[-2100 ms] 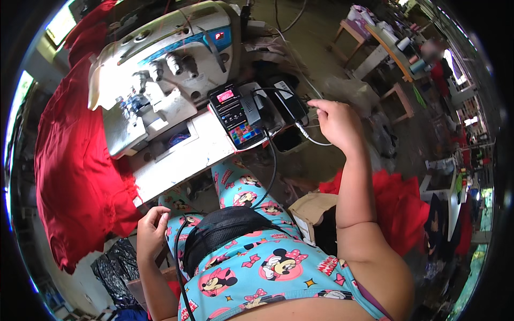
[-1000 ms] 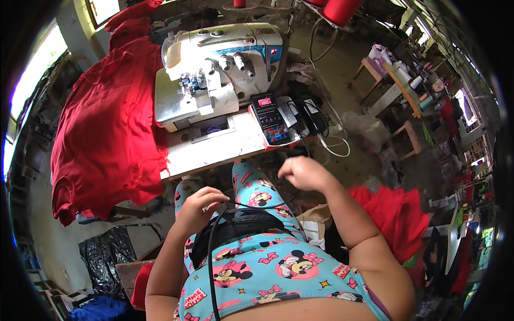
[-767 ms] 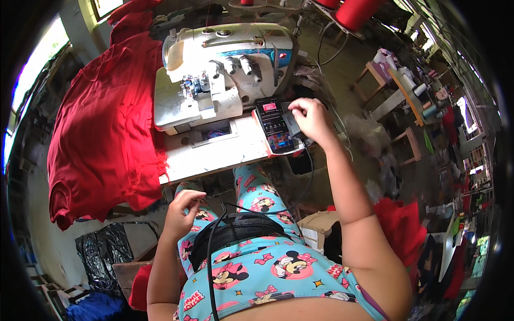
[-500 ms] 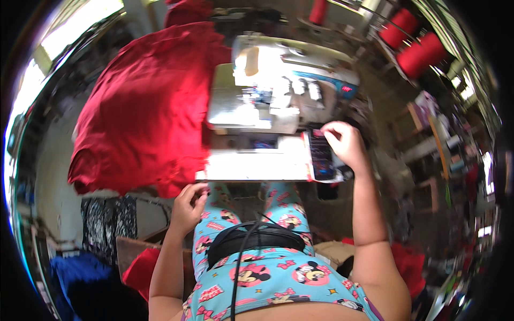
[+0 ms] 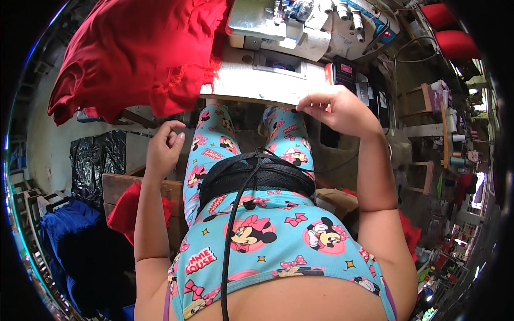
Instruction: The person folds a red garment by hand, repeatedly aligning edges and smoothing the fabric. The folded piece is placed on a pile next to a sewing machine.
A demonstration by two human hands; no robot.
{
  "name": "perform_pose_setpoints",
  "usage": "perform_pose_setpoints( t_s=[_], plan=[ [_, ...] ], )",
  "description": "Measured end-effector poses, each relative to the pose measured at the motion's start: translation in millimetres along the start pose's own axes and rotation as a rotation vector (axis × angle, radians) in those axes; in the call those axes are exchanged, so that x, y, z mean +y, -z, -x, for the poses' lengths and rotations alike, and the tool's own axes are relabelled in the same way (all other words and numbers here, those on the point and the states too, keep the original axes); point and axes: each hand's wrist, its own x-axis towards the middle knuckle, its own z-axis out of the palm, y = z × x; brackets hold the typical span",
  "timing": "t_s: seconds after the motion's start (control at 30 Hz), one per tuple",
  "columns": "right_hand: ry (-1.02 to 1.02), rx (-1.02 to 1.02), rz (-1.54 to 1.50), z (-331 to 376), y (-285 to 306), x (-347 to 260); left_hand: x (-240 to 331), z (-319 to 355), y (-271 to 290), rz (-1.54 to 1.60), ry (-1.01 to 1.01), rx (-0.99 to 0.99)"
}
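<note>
Seen from above, seated at a sewing bench (image 5: 257, 85). Right hand (image 5: 342, 109) raised at the bench's front edge, fingers (image 5: 313, 102) curled loosely and pinched together, perhaps on a thin dark cable; too fine to tell for certain. Just beyond those fingers, a small control panel (image 5: 345, 72) with a lit display, and farther still a white overlock machine (image 5: 305, 24). Left hand (image 5: 163, 147) hovering over the lap, fingers half curled, holding nothing. Up and left of them, red fabric (image 5: 139, 53) heaped on the bench and hanging off its edge. Likely a pause between seams; next move probably calls for reaching the left fingers to the red fabric.
</note>
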Motion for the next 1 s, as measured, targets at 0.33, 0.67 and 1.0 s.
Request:
perform_pose_setpoints(
  t_s=[0.33,0.67,1.0],
  plan=[
    [-0.085,-0.246,-0.147,55,-51,-15,-6,49,28,0.082,0.162,-0.496],
    [-0.061,-0.090,-0.032,21,-57,-27,-9,89,8,-0.091,-0.247,-0.571],
    [-0.011,-0.005,-0.014,18,-57,-36,-2,-1,-49,-0.077,-0.812,-0.317]
  ],
)
